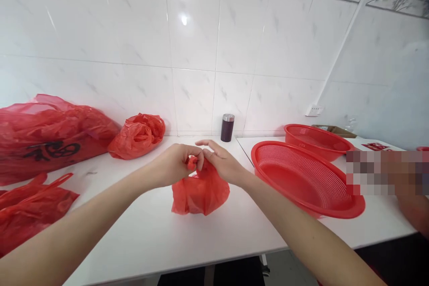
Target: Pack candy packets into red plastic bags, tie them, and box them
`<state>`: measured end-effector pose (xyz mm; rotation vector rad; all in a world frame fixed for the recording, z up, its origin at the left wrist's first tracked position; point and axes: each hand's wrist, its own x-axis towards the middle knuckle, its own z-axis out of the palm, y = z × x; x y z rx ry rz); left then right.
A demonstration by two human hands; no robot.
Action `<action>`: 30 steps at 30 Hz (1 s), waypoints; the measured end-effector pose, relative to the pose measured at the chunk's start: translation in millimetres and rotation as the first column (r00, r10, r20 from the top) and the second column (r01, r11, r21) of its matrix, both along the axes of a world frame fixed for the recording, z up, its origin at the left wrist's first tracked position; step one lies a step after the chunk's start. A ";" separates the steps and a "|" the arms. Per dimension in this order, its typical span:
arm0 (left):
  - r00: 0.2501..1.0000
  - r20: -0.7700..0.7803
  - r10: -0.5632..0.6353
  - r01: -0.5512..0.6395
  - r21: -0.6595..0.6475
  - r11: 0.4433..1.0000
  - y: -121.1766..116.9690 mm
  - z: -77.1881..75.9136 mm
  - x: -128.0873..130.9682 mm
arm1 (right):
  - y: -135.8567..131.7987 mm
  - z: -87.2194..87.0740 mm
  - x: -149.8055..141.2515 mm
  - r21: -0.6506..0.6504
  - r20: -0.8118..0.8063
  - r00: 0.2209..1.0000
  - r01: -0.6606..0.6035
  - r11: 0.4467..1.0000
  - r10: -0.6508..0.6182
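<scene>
At the middle of the white table (140,237), a small red plastic bag (201,194) hangs below my two hands, its lower part near or on the tabletop. My left hand (176,165) is closed around one gathered end of it, and a red bit shows between thumb and fingers. My right hand (223,163) pinches the bag's top on the other side, with some fingers stretched out toward the left hand. What lies inside the bag cannot be made out.
Red plastic bags lie at left: a large one with black lettering (50,143), a crumpled one (139,136) and a flat one (36,210). A dark tumbler (227,128) stands by the wall. Right are two red baskets (301,143) (317,127) and another person's arm (414,208).
</scene>
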<state>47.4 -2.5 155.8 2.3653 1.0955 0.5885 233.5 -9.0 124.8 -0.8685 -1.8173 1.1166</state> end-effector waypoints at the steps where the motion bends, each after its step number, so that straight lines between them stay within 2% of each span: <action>1: 0.998 0.021 0.065 -0.068 0.137 0.988 0.6 -6.8 1.7 | 2.6 -5.3 -1.2 -0.035 -0.007 0.999 -0.047 0.998 0.047; 3: 0.989 0.095 0.112 -0.139 0.346 0.928 2.1 -18.6 3.9 | 3.1 -11.8 -3.4 -0.071 -0.039 0.992 -0.124 0.990 0.121; 4: 0.987 0.128 0.094 -0.138 0.397 0.908 2.3 -22.5 4.3 | 2.0 -12.9 -4.0 -0.096 -0.055 0.987 -0.159 0.983 0.154; 7: 0.985 0.168 -0.025 -0.041 0.376 0.926 0.2 -24.8 1.5 | -1.7 -12.3 -2.4 -0.156 -0.068 0.979 -0.200 0.967 0.192; 9: 0.991 0.130 -0.023 -0.012 0.260 0.965 -1.7 -23.8 -7.0 | -2.7 -14.3 2.5 -0.108 0.005 0.994 -0.105 0.989 0.107; 12: 0.995 0.018 0.100 -0.101 0.030 0.994 -0.1 -33.3 -36.4 | -1.2 -29.7 19.2 -0.003 0.127 0.986 0.109 0.994 -0.108; 14: 0.983 0.013 0.182 -0.180 -0.107 0.978 4.0 -49.8 -64.9 | 2.5 -48.4 35.8 -0.019 0.170 0.964 0.211 0.977 -0.205; 16: 0.970 0.041 0.238 -0.219 -0.268 0.938 7.8 -69.6 -91.7 | 8.4 -69.7 51.9 -0.073 0.222 0.933 0.304 0.950 -0.281; 18: 0.964 0.050 0.262 -0.224 -0.380 0.898 9.6 -86.9 -107.6 | 15.7 -87.7 61.6 -0.107 0.276 0.900 0.377 0.920 -0.336; 19: 0.961 0.064 0.270 -0.224 -0.395 0.891 10.0 -93.4 -109.6 | 19.2 -94.0 62.6 -0.105 0.289 0.885 0.408 0.907 -0.365; 22: 0.939 0.148 0.310 -0.250 -0.323 0.913 12.5 -106.2 -93.4 | 26.2 -101.8 48.9 -0.033 0.304 0.836 0.488 0.872 -0.457; 26: 0.910 0.238 0.340 -0.303 -0.177 0.936 24.3 -125.2 -46.7 | 21.5 -107.9 7.0 0.139 0.390 0.722 0.567 0.812 -0.572; 30: 0.943 0.181 0.279 -0.267 -0.087 0.960 37.0 -150.9 -8.3 | 9.8 -130.1 -22.3 0.306 0.469 0.591 0.588 0.749 -0.656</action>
